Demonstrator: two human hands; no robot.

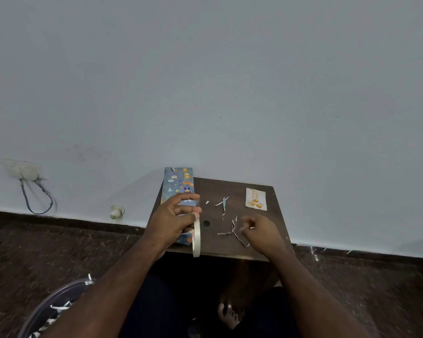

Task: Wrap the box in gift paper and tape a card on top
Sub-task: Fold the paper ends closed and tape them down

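Observation:
A long box wrapped in blue cartoon-print gift paper (178, 184) lies along the left side of a small dark wooden table (232, 189). My left hand (174, 220) holds a roll of pale tape (196, 237) on edge in front of the box. My right hand (259, 231) hovers over the table's front right with its fingers curled, pinching what looks like a small bit of tape; it is blurred. A white birthday card with gold balloons (256, 199) lies flat near the table's back right corner.
Thin paper scraps (224, 206) are scattered over the middle of the table. A clear bowl holding paper strips (51, 311) sits on the floor at lower left. A wall socket with a cable (25, 172) is at the left. My bare foot (227, 313) shows under the table.

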